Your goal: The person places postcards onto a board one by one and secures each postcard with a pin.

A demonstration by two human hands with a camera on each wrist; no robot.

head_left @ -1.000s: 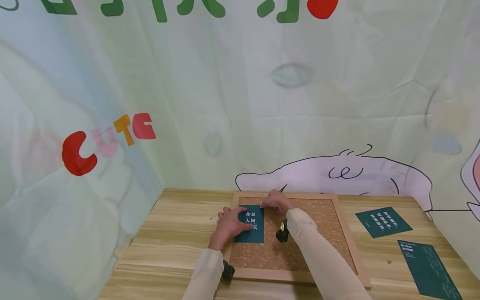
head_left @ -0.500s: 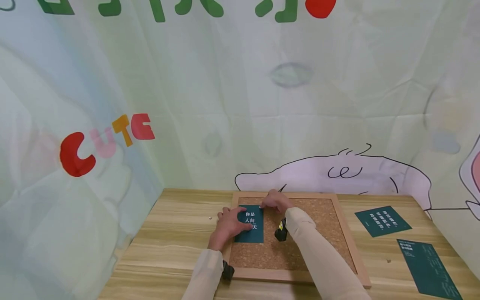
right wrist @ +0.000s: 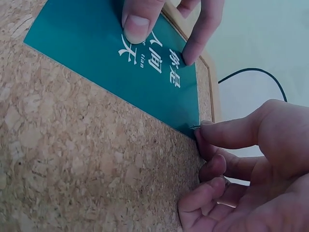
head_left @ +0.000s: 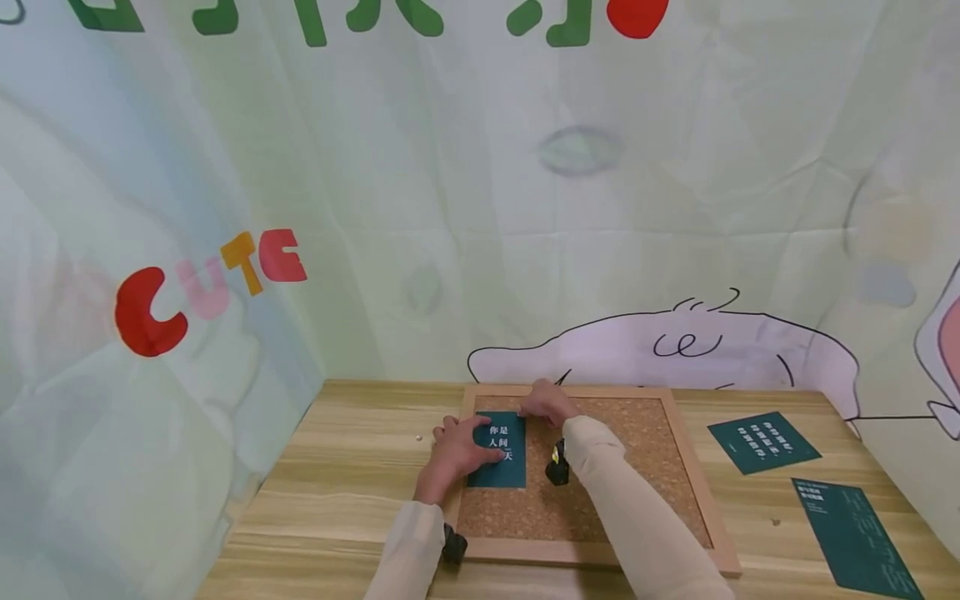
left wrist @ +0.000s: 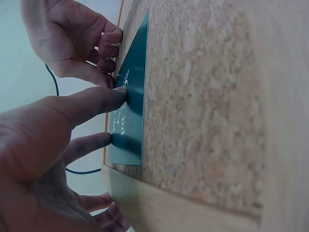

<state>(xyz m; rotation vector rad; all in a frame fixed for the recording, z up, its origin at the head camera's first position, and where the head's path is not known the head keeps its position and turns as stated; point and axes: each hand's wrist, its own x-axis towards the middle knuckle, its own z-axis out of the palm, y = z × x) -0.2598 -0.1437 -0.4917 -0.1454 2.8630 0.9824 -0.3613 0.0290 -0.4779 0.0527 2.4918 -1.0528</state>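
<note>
A dark green card point(head_left: 498, 471) with white characters lies flat on the left part of a framed corkboard point(head_left: 540, 521). My left hand point(head_left: 453, 450) presses it with the thumb and a fingertip spread apart; its other fingers reach past the frame's left side. At the card's top right corner my right hand point(head_left: 551, 402) pinches a small thumbtack point(right wrist: 194, 126) between thumb and index finger. Its thin metal point shows at the corner in the right wrist view, and the fingers hide the rest. The remaining right fingers curl against the cork.
On the wooden table point(head_left: 352, 467), right of the corkboard, lie a tilted green card point(head_left: 765, 443) and a larger green card point(head_left: 858, 537). Small bits lie on the wood on either side. A printed cloth backdrop point(head_left: 450, 208) hangs behind the table.
The head view shifts slightly. Both hands stay at the same places on the card, the right fingers still at its top right corner.
</note>
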